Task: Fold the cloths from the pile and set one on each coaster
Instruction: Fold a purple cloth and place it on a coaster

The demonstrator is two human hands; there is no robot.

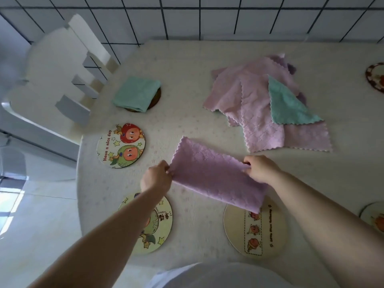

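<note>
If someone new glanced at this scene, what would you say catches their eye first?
Most likely the purple cloth stretched between the left hand and right hand at the centre. Next, the pile of cloths at the far right, and the folded teal cloth covering a coaster at the far left.

Two coasters, at three o'clock (376, 76) and four o'clock (374, 216), are cut by the frame edge; a folded green cloth (136, 94) hides most of its coaster (156, 99).

Lilac cloth (216, 179) folded in half, held up betw. both hands. Pile (268, 104): lilac + teal, loose. Teal cloth (136, 94) folded on far coaster (156, 99); other coasters bare.
</note>
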